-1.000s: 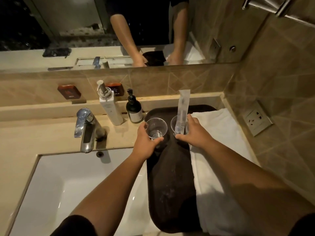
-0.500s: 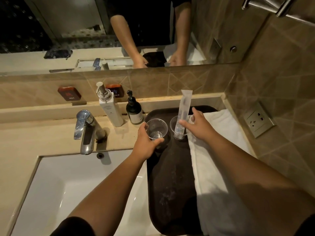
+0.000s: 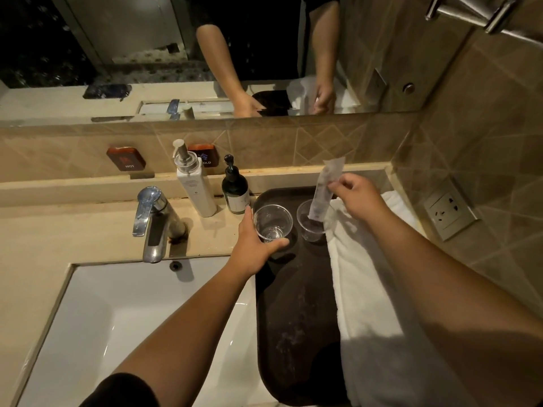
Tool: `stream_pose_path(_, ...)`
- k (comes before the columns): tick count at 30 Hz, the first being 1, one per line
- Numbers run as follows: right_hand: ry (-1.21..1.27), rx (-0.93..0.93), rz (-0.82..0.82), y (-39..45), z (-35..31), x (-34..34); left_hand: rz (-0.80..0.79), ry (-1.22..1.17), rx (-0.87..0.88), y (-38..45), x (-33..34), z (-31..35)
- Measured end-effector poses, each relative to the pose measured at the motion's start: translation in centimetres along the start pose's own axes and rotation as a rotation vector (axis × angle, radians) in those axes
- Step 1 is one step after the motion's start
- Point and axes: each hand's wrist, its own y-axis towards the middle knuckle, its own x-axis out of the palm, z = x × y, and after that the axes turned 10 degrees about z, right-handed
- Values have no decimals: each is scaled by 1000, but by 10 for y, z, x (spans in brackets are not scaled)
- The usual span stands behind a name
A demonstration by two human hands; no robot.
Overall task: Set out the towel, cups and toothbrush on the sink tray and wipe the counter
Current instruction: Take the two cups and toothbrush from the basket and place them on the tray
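Observation:
A dark oval tray [image 3: 296,312] lies on the counter right of the basin. A folded white towel [image 3: 370,304] covers its right side. Two clear plastic cups stand at the tray's far end. My left hand [image 3: 255,245] grips the left cup [image 3: 271,221] from the near side. The right cup [image 3: 311,223] holds a wrapped toothbrush [image 3: 324,189] standing upright and leaning slightly. My right hand [image 3: 357,198] pinches the wrapper near its upper half, above the towel.
A white basin [image 3: 117,324] and chrome tap [image 3: 152,221] sit to the left. A white pump bottle [image 3: 194,183] and a dark pump bottle [image 3: 235,189] stand just left of the tray's far end. A wall socket [image 3: 448,212] and tiled wall close the right side.
My right hand has risen from the right cup's rim up to the toothbrush wrapper and now pinches it. My left hand stays on the left cup.

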Motion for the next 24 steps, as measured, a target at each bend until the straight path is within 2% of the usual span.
stream_pose_path(3, 142, -5, -17, -12, -15, -22, 25, 39, 55, -10, -8, 9)
stream_pose_path(7, 319, 2, -70, -42, -34, -47, 99, 92, 279, -45, -11, 32)
stream_pose_path(11, 370, 46, -162, -87, -37, -40, -57, 28, 344, -96, -7, 50)
stream_pose_path(13, 351, 86, -227, -109, -26, -27, -161, 25, 298, -121, -3, 43)
stream_pose_path(16, 312, 202, -278, -137, 2, -4, -234, -2, 156, -152, 2, 19)
stream_pose_path(20, 182, 340, -290, -162, 43, 24, -258, 63, -31, -177, 8, -16)
stream_pose_path(24, -27, 338, -249, -170, 70, 46, -258, 228, -63, -181, 18, -32)
